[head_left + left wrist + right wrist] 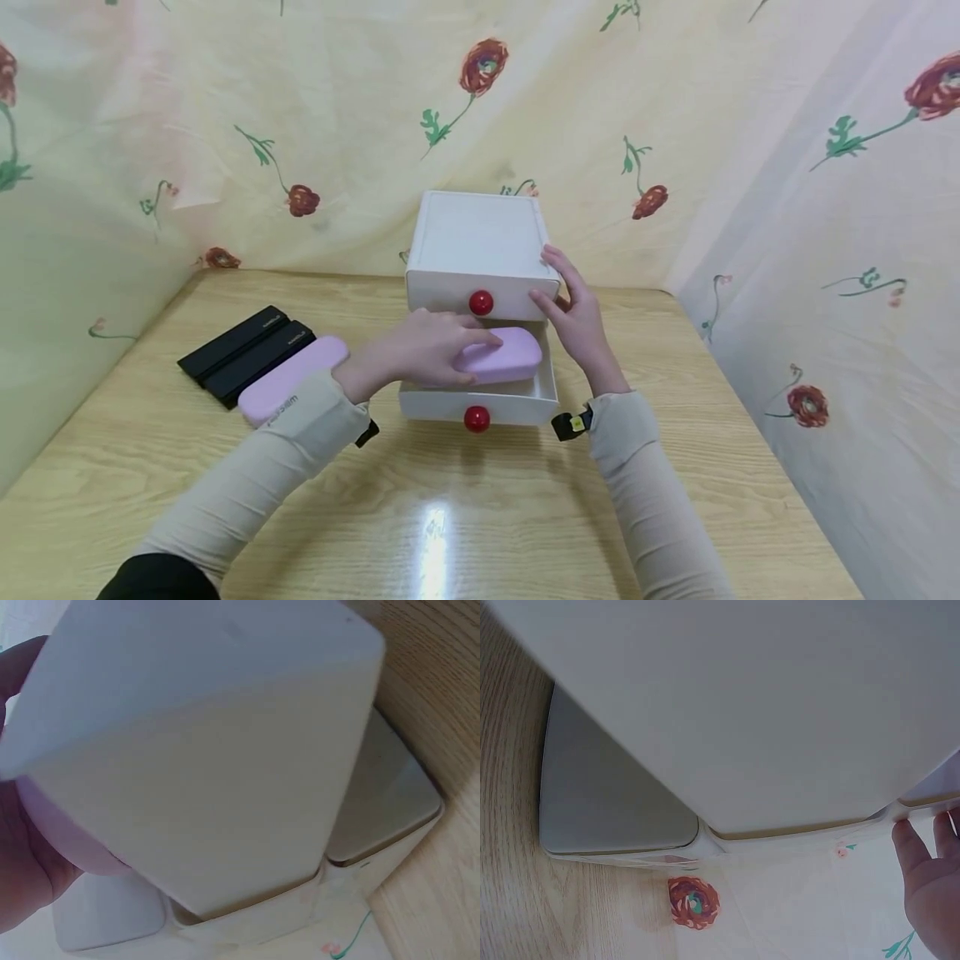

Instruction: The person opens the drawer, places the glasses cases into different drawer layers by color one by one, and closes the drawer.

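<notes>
A white two-drawer box [480, 237] stands towards the back of the table, its lower drawer [442, 406] pulled out and its upper drawer [442, 292] closed. Both fronts carry a round red knob. Inside the lower drawer is a light purple glasses case [510, 357], partly covered by my left hand [427, 346], which holds it by its left end. In the left wrist view that case [71, 836] shows beside the palm, behind the drawer's wall. My right hand [581, 325] grips the box's front right corner, thumb on the upper front and fingers at the side edge.
Left of the box lies a second purple case [292, 379], partly hidden by my left sleeve. Beside it are two long black cases [247, 350]. A flowered cloth [360, 125] hangs behind and at the sides of the wooden table [480, 517].
</notes>
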Demonstrator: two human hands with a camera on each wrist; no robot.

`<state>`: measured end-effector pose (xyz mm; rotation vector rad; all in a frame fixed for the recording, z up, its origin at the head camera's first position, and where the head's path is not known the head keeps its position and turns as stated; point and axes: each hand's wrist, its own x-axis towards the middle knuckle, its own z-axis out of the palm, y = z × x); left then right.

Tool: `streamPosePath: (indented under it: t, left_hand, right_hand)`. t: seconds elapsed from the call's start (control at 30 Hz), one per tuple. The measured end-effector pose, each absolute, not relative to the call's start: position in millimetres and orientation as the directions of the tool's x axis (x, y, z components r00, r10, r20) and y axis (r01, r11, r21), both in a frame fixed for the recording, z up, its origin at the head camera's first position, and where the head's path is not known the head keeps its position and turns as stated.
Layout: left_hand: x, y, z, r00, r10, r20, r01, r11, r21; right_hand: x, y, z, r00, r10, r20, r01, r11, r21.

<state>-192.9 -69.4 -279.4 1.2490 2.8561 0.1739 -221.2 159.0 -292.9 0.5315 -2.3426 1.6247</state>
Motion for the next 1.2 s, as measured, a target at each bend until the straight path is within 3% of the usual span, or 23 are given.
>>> streamPosePath:
  t: [0.67,1.2]
  left_hand:
    - [-201,-67,-300,-0.696,0.718,0.007,0.716,0.693,0.087]
    - [-204,-69,-311,-0.699,0.713,0.048,0.712,0.688,0.142]
  right_hand:
    - [-219,158,-290,-0.909,-0.156,0.386,-0.416,0.325,-0.849]
    - [-222,157,-293,-0.903,-0.155,0.4,-0.429,0.32,-0.844]
